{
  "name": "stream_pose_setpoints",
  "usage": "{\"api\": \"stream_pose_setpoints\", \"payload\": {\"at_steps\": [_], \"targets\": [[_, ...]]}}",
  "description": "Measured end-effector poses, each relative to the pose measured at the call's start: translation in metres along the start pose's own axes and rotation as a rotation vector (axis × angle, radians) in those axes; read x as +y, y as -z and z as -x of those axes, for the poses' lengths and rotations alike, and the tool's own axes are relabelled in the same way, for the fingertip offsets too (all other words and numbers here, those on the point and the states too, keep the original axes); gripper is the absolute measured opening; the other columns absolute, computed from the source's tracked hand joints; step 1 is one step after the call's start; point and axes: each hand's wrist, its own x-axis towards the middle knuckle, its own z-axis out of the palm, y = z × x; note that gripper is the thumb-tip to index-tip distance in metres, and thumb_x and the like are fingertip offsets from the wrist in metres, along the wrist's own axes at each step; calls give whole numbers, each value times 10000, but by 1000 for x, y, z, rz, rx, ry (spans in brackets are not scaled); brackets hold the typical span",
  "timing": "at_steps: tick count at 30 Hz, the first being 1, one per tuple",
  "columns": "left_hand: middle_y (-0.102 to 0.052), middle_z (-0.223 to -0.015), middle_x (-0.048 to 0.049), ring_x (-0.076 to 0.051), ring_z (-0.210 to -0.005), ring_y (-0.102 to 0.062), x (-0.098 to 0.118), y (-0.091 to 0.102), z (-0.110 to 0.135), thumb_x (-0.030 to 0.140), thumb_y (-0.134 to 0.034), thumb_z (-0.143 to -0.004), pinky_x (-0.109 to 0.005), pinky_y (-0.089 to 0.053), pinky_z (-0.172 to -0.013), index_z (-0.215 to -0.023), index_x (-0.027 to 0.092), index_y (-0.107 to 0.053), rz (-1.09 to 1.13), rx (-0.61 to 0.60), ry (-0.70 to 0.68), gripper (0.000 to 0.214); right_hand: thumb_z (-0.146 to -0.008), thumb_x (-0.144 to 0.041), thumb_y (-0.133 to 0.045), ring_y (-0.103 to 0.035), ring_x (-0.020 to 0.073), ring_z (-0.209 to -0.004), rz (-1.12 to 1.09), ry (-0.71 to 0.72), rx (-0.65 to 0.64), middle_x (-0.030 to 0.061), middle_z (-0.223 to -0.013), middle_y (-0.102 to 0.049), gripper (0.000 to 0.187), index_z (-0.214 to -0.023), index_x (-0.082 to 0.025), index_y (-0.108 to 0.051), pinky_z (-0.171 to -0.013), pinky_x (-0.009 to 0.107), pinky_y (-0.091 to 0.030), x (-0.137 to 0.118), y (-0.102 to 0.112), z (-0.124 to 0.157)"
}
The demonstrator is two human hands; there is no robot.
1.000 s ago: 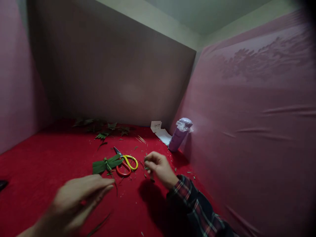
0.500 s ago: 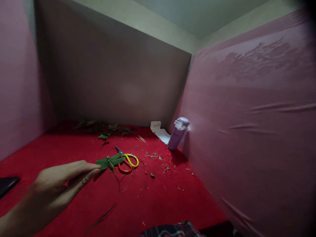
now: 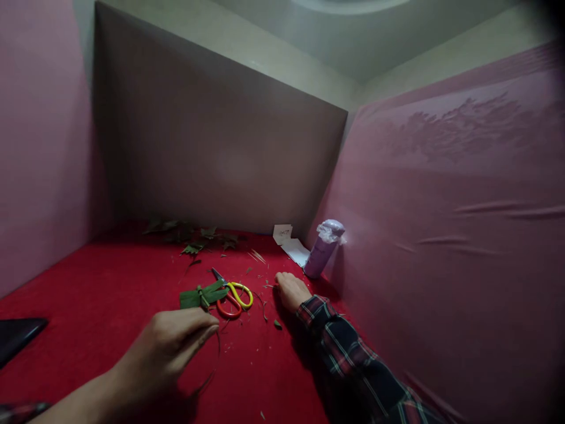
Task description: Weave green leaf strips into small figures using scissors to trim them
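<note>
1. Left hand point(image 3: 170, 347) grip: thumb and fingertips are pressed together, seemingly pinching a thin leaf strip point(image 3: 219, 347) that curves down from the tips. Half a second ago this hand was flatter and stretched forward.
2. Folded leaf piece point(image 3: 200, 296) lies on the red table point(image 3: 110, 282) just beyond the left fingertips, untouched. It overlaps the blades of the scissors point(image 3: 235, 297), as before.
3. Right hand point(image 3: 290, 291) was out of view half a second ago. It is now back, knuckles up, fingers curled onto the table among leaf scraps, right of the scissors. Whether it pinches anything: cannot tell.
4. Reading: both hands are low at the table again and the leaf piece lies free.
5. Container: purple bottle point(image 3: 324, 250) leans by the pink wall, its top wrapped in crumpled plastic. Contents hidden.
6. White paper cards point(image 3: 289, 241) lie beside the bottle. Loose leaves point(image 3: 194, 238) lie at the back.
</note>
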Motion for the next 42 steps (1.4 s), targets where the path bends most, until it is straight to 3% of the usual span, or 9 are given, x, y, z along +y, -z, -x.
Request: {"api": "stream_pose_setpoints", "payload": {"at_steps": [4, 12, 16, 19, 23, 27, 30, 34, 42], "targets": [[-652, -628, -8, -116, -547, -598, 2, -26, -9, 182, -472, -835, -195, -456, -543, -791, 192, -639, 12, -195, -96, 173, -883, -271, -514, -585, 187, -903, 10, -19, -36, 65, -1075, -573, 234, -1083, -152, -541, -769, 381, -491, 6, -5, -4], [-582, -542, -8, -127, -493, -548, -10, -78, 4, 136, -386, -859, -222, -371, -488, -645, 168, -547, -157, -238, -214, 270, -881, -277, -517, -591, 179, -881, -67, -86, 21, 61, -1054, -582, 225, -1063, -148, -552, -753, 372, -497, 8, 3, -39], [-556, -515, -5, -136, -465, -514, -14, -80, 10, 130, -385, -849, -241, -350, -463, -644, 175, -549, -168, -232, -267, 266, -885, -276, -510, -583, 185, -903, -161, -129, 150, 66, -1081, -571, 230, -1077, -155, -546, -770, 380, -490, -7, -2, -61], [-605, -630, -20, -143, -585, -564, -22, -58, 2, 161, -430, -852, -241, -416, -560, -785, 179, -590, -81, -4, -78, 174, -889, -281, -499, -563, 196, -948, -260, -109, 260, 73, -1122, -550, 238, -1093, -164, -536, -807, 398, -468, -22, -7, -62], [-596, -942, -66, -228, -886, -545, -49, -22, -14, 350, -502, -815, -368, -424, -762, -1032, 207, -554, -211, 287, 411, 266, -901, -274, -469, -580, 160, -847, -421, 18, 281, 41, -961, -604, 177, -966, -151, -578, -757, 340, -468, -52, -21, -41], [-588, -775, -23, -212, -697, -575, -76, -12, -16, 460, -546, -722, -330, -438, -631, -1066, 155, -516, 25, 154, 824, 461, -894, -281, -437, -559, 169, -826, -535, 85, 307, 43, -869, -607, 181, -887, -189, -593, -731, 278, -437, -77, -34, -17], [-550, -575, 44, -171, -532, -547, -84, -21, -11, 337, -607, -649, -266, -396, -501, -1010, 142, -535, 127, 89, 874, 417, -890, -287, -422, -536, 196, -864, -607, 109, 346, 60, -885, -594, 190, -871, -194, -587, -772, 298, -411, -84, -37, -10], [-542, -563, 51, -144, -522, -533, -83, -33, -7, 150, -557, -578, -243, -381, -495, -905, 147, -558, 224, 120, 877, 327, -887, -292, -407, -511, 215, -921, -719, 130, 404, 79, -934, -578, 193, -915, -184, -564, -835, 329, -385, -86, -35, -10], [-552, -637, 43, -120, -566, -544, -65, -36, -12, 189, -597, -646, -250, -413, -558, -961, 142, -527, 508, 185, 791, 327, -814, -402, -529, -587, 163, -727, -1029, 131, 379, 63, -886, -624, 371, -1082, -148, -495, -638, 255, -469, -90, -33, -4]]}}
